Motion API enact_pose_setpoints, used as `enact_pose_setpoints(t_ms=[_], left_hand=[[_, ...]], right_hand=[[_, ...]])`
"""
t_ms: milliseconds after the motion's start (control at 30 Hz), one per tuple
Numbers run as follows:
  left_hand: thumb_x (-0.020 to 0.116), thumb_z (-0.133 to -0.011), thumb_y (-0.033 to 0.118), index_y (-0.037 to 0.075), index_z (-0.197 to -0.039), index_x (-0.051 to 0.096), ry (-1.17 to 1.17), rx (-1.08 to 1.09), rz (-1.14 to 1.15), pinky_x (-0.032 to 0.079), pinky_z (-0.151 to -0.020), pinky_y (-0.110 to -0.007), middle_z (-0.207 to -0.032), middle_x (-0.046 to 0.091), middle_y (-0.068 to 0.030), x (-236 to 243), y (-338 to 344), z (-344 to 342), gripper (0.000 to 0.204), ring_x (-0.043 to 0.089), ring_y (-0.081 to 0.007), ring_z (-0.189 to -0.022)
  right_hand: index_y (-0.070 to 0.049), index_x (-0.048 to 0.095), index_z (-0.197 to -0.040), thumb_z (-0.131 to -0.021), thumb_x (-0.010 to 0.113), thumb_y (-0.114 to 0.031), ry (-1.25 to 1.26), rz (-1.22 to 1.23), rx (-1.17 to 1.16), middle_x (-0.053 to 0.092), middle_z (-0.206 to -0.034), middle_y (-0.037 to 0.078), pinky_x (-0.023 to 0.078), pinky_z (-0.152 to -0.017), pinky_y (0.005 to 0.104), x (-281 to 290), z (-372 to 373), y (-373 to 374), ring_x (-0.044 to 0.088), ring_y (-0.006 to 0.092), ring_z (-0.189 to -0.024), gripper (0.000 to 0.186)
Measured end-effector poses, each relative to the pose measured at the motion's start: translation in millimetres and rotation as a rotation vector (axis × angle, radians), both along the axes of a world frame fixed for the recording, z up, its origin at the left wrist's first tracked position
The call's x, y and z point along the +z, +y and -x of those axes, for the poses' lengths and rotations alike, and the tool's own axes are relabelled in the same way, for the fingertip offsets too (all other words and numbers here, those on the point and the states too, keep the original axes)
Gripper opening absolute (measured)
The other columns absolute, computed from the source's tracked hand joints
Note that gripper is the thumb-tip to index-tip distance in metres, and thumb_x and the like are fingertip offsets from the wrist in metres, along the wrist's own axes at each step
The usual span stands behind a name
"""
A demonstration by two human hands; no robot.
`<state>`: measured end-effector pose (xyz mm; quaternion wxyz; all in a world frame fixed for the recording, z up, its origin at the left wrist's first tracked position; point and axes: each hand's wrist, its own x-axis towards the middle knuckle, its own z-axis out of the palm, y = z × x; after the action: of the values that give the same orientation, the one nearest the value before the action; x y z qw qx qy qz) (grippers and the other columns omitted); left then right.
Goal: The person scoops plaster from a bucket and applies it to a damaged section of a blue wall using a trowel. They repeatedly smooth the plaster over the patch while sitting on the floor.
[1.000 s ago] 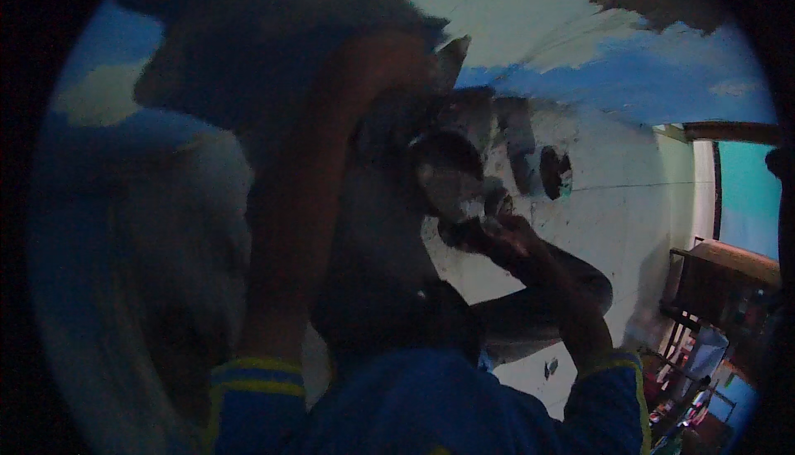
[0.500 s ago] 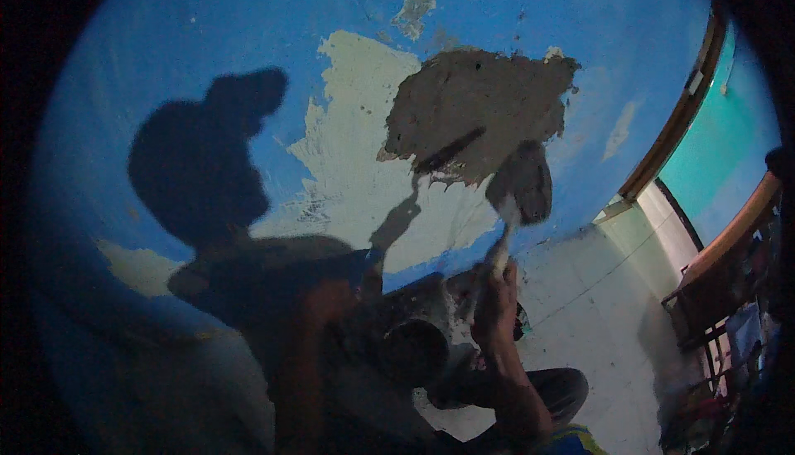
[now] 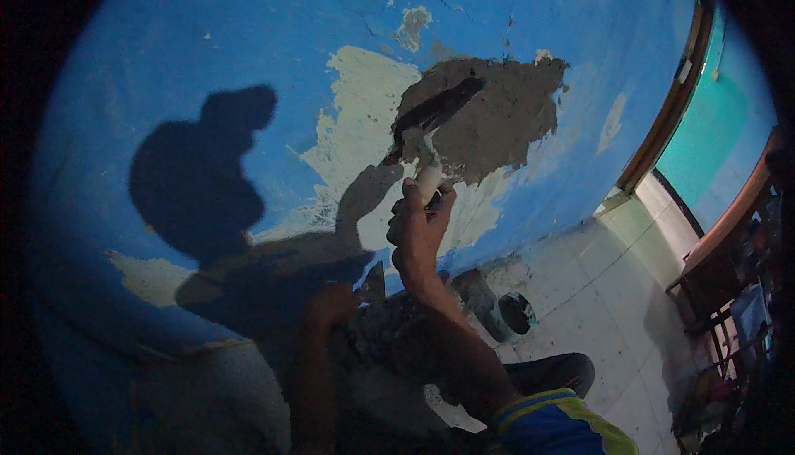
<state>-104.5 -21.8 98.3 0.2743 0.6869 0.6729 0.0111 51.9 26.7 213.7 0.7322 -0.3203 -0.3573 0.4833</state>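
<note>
My right hand (image 3: 421, 235) is closed round the pale handle of a trowel (image 3: 429, 183). The trowel is raised to the wall, at the lower left part of a patch of wet grey mortar (image 3: 501, 120). Its blade is seen nearly edge-on, and a long dark shadow lies across the mortar beside it. Lower down on the left, my left hand (image 3: 334, 302) is in deep shade with its fingers curled. A pointed grey piece (image 3: 374, 283) shows by its fingertips; I cannot make out what it is.
Bare pale plaster (image 3: 352, 107) borders the mortar on the blue wall (image 3: 273, 33). A dark round container (image 3: 515, 312) stands on the tiled floor (image 3: 584, 289) near the wall. Dark furniture (image 3: 729, 306) is at the right, with a doorway frame (image 3: 662, 124) beyond the wall.
My right hand has moved up and left, bringing the trowel from below the mortar's right side to its lower left part. The left hand stays low, almost in the same place.
</note>
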Motion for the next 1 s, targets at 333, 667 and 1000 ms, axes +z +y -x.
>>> enact_pose_setpoints(t_ms=[333, 667, 1000], left_hand=[[0.055, -0.095, 0.042, 0.001, -0.11, 0.067, 0.058, -0.07, 0.002, 0.05, -0.094, -0.051, -0.116, 0.068, -0.0234, -8.0, -10.6, -2.2, 0.045, 0.065, -0.0414, -0.107], [0.057, -0.092, 0.038, -0.002, -0.112, 0.067, 0.017, -0.025, 0.061, 0.051, -0.093, -0.052, -0.118, 0.067, -0.0241, -4.3, -9.5, -10.4, 0.046, 0.066, -0.0404, -0.107], [0.056, -0.095, 0.042, 0.0, -0.11, 0.069, 0.084, -0.137, 0.077, 0.052, -0.092, -0.052, -0.115, 0.069, -0.0229, -17.2, -7.5, -10.1, 0.046, 0.067, -0.04, -0.103]], right_hand=[[0.003, 0.033, -0.147, -0.103, 0.051, -0.025, -0.428, -0.159, -0.296, 0.053, -0.134, 0.029, 0.042, -0.104, 0.0414, -24.7, 26.5, 20.7, 0.054, 0.0342, -0.124, 0.055], [0.002, 0.037, -0.141, -0.1, 0.059, -0.025, -0.631, -0.198, -0.325, 0.066, -0.101, 0.018, 0.052, -0.071, 0.0384, -22.1, 39.2, 8.1, 0.062, 0.0195, -0.077, 0.053], [-0.003, 0.04, -0.142, -0.101, 0.059, -0.021, -0.333, -0.009, -0.183, 0.064, -0.101, 0.015, 0.05, -0.067, 0.031, -20.3, 10.6, -21.2, 0.062, 0.0166, -0.078, 0.049]])
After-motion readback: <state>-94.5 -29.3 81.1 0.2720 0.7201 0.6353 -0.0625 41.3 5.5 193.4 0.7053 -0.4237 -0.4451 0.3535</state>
